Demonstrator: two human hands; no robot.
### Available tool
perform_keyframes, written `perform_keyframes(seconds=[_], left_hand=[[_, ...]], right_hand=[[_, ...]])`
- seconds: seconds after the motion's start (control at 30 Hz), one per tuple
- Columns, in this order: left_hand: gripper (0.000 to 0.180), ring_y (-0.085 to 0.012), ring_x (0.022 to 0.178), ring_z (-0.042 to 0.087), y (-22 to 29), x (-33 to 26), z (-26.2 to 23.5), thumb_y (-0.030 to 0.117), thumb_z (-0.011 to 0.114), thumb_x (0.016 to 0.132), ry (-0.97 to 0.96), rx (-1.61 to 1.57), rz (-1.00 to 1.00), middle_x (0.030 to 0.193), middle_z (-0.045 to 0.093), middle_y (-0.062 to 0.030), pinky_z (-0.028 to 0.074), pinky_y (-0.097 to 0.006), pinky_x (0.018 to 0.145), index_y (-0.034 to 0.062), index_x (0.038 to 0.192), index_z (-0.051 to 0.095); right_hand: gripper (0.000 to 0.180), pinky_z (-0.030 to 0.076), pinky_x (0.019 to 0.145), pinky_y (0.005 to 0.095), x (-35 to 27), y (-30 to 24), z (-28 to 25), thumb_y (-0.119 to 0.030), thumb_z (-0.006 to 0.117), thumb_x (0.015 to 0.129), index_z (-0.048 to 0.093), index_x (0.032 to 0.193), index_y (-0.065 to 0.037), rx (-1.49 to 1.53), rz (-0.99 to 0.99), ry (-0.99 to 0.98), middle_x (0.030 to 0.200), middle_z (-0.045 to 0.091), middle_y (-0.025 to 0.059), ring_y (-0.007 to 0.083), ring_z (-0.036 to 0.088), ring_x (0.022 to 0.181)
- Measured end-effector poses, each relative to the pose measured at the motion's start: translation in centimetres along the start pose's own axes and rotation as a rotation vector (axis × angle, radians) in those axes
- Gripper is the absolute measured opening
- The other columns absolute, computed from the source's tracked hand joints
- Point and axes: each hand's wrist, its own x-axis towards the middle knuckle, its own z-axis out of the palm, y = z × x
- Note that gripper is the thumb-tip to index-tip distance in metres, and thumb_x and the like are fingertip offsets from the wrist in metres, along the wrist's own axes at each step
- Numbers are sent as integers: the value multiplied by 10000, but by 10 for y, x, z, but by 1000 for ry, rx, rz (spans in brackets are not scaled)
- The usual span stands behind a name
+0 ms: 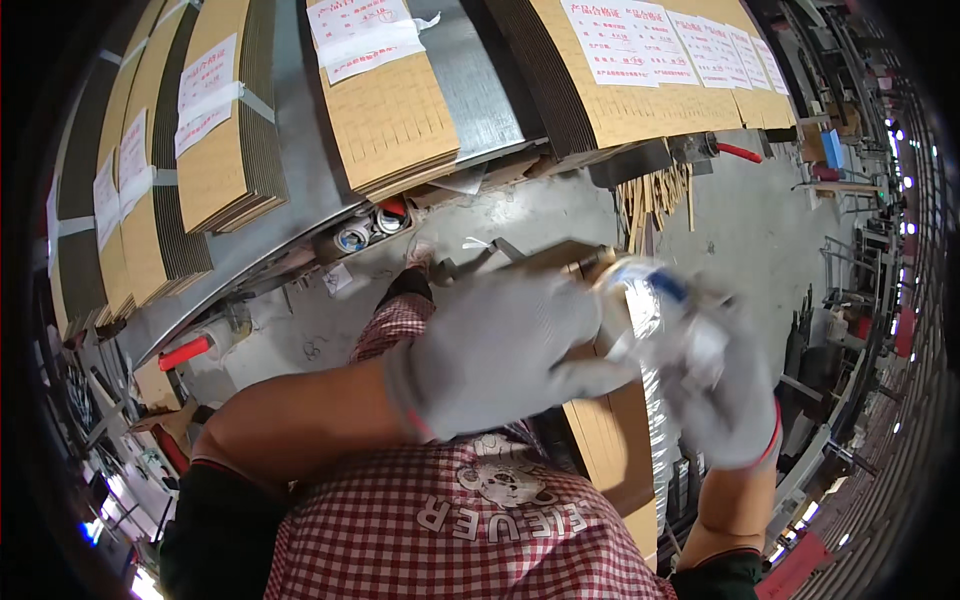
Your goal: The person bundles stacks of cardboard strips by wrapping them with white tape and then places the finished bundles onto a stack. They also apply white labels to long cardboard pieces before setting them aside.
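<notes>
My left hand [500,350], in a grey glove, lies across the top of a brown cardboard box [610,440] and grips its upper edge. My right hand [728,400], also gloved, holds a roll of clear tape [640,300] against the box's top right corner; the roll is blurred. A shiny strip of tape [657,440] runs down the box's right side. The box stands in front of my red checked apron [450,530].
Stacks of flattened cardboard [390,110] with white paper labels lie on a metal table [470,70]. Tape rolls [365,232] sit under its edge. A red-handled tool [185,352] is at left, wooden sticks [655,195] stand at right, and below is a concrete floor [740,230].
</notes>
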Motion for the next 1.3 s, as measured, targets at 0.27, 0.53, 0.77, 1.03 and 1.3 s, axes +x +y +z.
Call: perform_keyframes(seconds=[0.27,0.53,0.77,1.03,1.3], left_hand=[[295,-208,637,579,-79,-75,29,255,680,838,-189,-330,-111,784,577,-110,476,-330,597,26,676,590],[206,-343,1331,371,-155,-8,95,48,762,755,39,-763,25,1414,420,-179,293,-437,1105,-26,936,697],[257,-163,909,679,-191,16,85,-90,703,782,-335,-1244,-263,1214,627,-95,587,-267,725,-70,1034,655],[356,-79,922,601,-182,-5,100,-47,694,810,-151,-1359,-95,1037,663,-25,531,-214,720,-10,1159,632],[319,-159,570,510,-157,-56,-10,274,805,687,-340,-607,-5,624,532,-22,420,-305,582,59,810,605]], right_hand=[[81,391,952,484,29,76,-20,-142,661,795,677,875,-142,-648,-98,-279,795,654,109,263,650,765],[455,321,1004,497,73,112,53,-355,691,721,668,1097,-100,-434,-276,-347,1060,622,141,338,558,1074],[496,482,835,350,100,175,67,-331,754,776,643,1104,25,484,262,-665,997,659,134,218,620,886],[387,487,852,310,55,55,75,-140,566,926,489,1271,19,593,350,53,1052,604,110,190,600,998],[585,372,941,578,31,14,105,-177,695,751,522,1306,-116,-486,-117,-59,1416,385,215,502,410,1134]])
